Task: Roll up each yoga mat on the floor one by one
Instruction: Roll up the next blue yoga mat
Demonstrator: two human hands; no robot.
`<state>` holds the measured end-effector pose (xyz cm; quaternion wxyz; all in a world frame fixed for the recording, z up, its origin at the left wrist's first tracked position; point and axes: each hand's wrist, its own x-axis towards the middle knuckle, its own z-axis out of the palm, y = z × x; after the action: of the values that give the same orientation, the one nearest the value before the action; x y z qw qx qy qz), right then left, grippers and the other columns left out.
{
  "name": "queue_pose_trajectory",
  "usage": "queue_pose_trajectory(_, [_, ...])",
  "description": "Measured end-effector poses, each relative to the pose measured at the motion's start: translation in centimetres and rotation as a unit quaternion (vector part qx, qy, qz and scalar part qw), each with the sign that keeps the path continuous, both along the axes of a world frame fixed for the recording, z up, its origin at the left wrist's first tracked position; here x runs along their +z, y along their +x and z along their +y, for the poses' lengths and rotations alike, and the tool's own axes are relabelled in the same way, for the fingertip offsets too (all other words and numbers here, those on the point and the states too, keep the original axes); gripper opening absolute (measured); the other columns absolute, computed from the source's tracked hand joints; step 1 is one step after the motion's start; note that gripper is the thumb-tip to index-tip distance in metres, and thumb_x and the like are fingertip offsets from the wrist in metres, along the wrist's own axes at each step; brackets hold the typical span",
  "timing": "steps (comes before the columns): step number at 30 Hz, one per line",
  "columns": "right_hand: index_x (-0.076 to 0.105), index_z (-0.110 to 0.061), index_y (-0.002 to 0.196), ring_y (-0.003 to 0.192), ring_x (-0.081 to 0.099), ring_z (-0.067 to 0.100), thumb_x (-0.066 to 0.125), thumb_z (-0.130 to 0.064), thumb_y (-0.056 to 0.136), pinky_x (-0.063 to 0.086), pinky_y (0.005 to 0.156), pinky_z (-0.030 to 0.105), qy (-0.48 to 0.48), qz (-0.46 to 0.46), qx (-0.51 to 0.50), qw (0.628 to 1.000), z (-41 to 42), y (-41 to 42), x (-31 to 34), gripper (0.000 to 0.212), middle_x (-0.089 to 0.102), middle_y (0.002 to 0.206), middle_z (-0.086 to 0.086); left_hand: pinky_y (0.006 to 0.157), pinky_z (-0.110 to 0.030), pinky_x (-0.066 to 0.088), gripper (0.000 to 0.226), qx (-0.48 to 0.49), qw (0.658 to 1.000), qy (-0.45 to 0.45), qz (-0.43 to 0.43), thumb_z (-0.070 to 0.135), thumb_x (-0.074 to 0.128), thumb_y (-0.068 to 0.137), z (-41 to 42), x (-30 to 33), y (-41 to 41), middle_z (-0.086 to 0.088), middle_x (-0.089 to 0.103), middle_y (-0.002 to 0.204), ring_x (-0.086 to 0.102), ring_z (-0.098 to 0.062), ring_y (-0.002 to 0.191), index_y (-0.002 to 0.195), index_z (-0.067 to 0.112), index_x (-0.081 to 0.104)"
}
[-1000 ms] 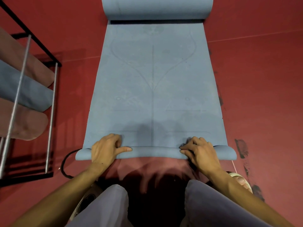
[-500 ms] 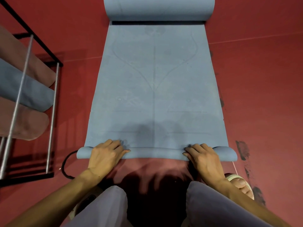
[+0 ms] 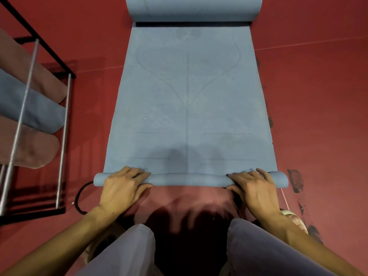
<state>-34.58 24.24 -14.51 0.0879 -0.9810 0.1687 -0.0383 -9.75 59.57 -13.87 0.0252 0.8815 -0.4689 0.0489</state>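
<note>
Head view looks down on a blue yoga mat (image 3: 189,100) spread over a red floor (image 3: 318,96), running from 6 o'clock toward 12 o'clock. Its near end is curled into a thin roll (image 3: 189,179) lying crosswise just ahead of the person's knees (image 3: 127,251). At 12 o'clock the mat's far end stands in a thicker curl (image 3: 193,8), with a dark gap beneath it. Faint lines mark the flat stretch between: one down the middle and two curves meeting it.

Left hand (image 3: 123,188) grasps the thin roll near its 9 o'clock end, fingers draped over the top and thumb tucked under the near side. Right hand (image 3: 253,188) grasps the same roll near its 3 o'clock end in a like manner, fingers over the top, thumb at the near side.

At 9 o'clock a black metal rack (image 3: 63,136) holds rolled mats (image 3: 29,108) stacked one above another, brownish and blue. A black loop (image 3: 78,198) lies on the floor just beside the roll's left end. Dark scuffs (image 3: 294,180) mark the floor at 4 o'clock, near a foot in a pale sandal (image 3: 296,220).
</note>
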Motion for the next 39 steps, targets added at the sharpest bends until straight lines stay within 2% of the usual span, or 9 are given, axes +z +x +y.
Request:
queue_pose_trajectory(5, [0.07,-0.032,0.131,0.102,0.064,0.024,0.045,-0.056,0.102,0.044,0.098,0.049,-0.029,0.034,-0.029,0.999,0.5,0.0,-0.7,0.045,0.073,0.114,-0.008,0.054,-0.029,0.045,0.05,0.04,0.998,0.024,0.035,0.068,0.045,0.095,-0.6,0.1,0.9,0.014,0.075,0.105,0.069,-0.017,0.088,0.114,0.035,0.078])
queue_pose_trajectory(12, [0.062,-0.047,0.134,0.096,0.053,0.022,0.034,-0.062,0.105,0.039,0.083,0.046,-0.036,0.067,-0.034,0.997,-0.9,0.6,-0.6,0.044,0.051,0.111,-0.005,0.055,-0.03,0.049,0.061,0.078,0.989,0.04,0.118,0.081,0.038,0.089,-1.1,0.0,2.4,0.016,0.067,0.106,0.068,-0.014,0.088,0.115,0.042,0.077])
queue_pose_trajectory(15, [0.065,-0.046,0.131,0.097,0.05,0.022,0.04,-0.062,0.106,0.043,0.08,0.046,-0.008,0.059,-0.042,0.997,-1.4,1.2,-0.7,0.039,0.043,0.111,-0.003,0.062,-0.032,0.047,0.054,0.114,0.973,0.06,0.19,0.083,0.053,0.085,-1.9,0.8,3.1,0.018,0.055,0.106,0.065,-0.01,0.091,0.117,0.046,0.075])
queue_pose_trajectory(20, [0.062,-0.048,0.132,0.096,0.048,0.016,0.035,-0.071,0.102,0.038,0.078,0.039,0.04,0.083,-0.026,0.995,-2.4,2.0,-0.2,0.047,0.042,0.105,-0.012,0.068,-0.031,0.043,0.046,0.164,0.953,0.03,0.254,0.074,0.075,0.076,-3.3,2.1,4.0,0.022,0.064,0.095,0.064,-0.006,0.093,0.106,0.041,0.066])
queue_pose_trajectory(22, [0.06,-0.044,0.126,0.099,0.051,0.017,0.043,-0.071,0.097,0.034,0.08,0.038,0.069,0.077,-0.028,0.994,-2.7,2.3,-0.1,0.043,0.05,0.109,-0.014,0.064,-0.03,0.04,0.044,0.16,0.959,0.028,0.234,0.075,0.074,0.076,-3.4,2.2,3.9,0.02,0.065,0.09,0.063,-0.008,0.088,0.095,0.036,0.063])
queue_pose_trajectory(25, [0.063,-0.037,0.112,0.095,0.05,0.019,0.046,-0.071,0.092,0.036,0.077,0.038,0.073,0.068,-0.027,0.995,-2.8,2.7,0.1,0.043,0.055,0.106,-0.015,0.071,-0.035,0.039,0.036,0.105,0.988,0.037,0.108,0.07,0.07,0.081,-3.0,1.6,3.2,0.016,0.066,0.094,0.061,-0.015,0.088,0.091,0.036,0.07])
queue_pose_trajectory(28, [0.073,-0.033,0.104,0.094,0.05,0.024,0.055,-0.066,0.092,0.042,0.076,0.042,-0.002,0.061,-0.024,0.998,-2.5,2.8,0.5,0.039,0.063,0.102,-0.012,0.071,-0.039,0.038,0.031,0.071,0.997,0.021,0.021,0.058,0.069,0.09,-2.8,0.4,2.3,0.006,0.065,0.097,0.06,-0.023,0.082,0.097,0.029,0.076])
queue_pose_trajectory(34, [0.078,-0.033,0.111,0.093,0.052,0.025,0.049,-0.058,0.101,0.041,0.076,0.042,-0.065,0.055,-0.03,0.996,-1.8,2.3,0.5,0.04,0.061,0.103,-0.005,0.064,-0.04,0.045,0.043,0.059,0.998,-0.001,-0.02,0.053,0.049,0.102,-2.5,-0.5,1.9,0.005,0.068,0.093,0.061,-0.024,0.078,0.091,0.024,0.078])
queue_pose_trajectory(39, [0.072,-0.024,0.11,0.083,0.057,0.026,0.047,-0.051,0.104,0.045,0.067,0.039,-0.044,0.033,-0.039,0.998,-1.4,3.1,0.9,0.037,0.067,0.092,-0.004,0.069,-0.037,0.054,0.038,0.029,1.0,-0.006,-0.008,0.047,0.05,0.107,-1.9,0.1,1.5,0.007,0.072,0.11,0.065,-0.021,0.097,0.115,0.022,0.077])
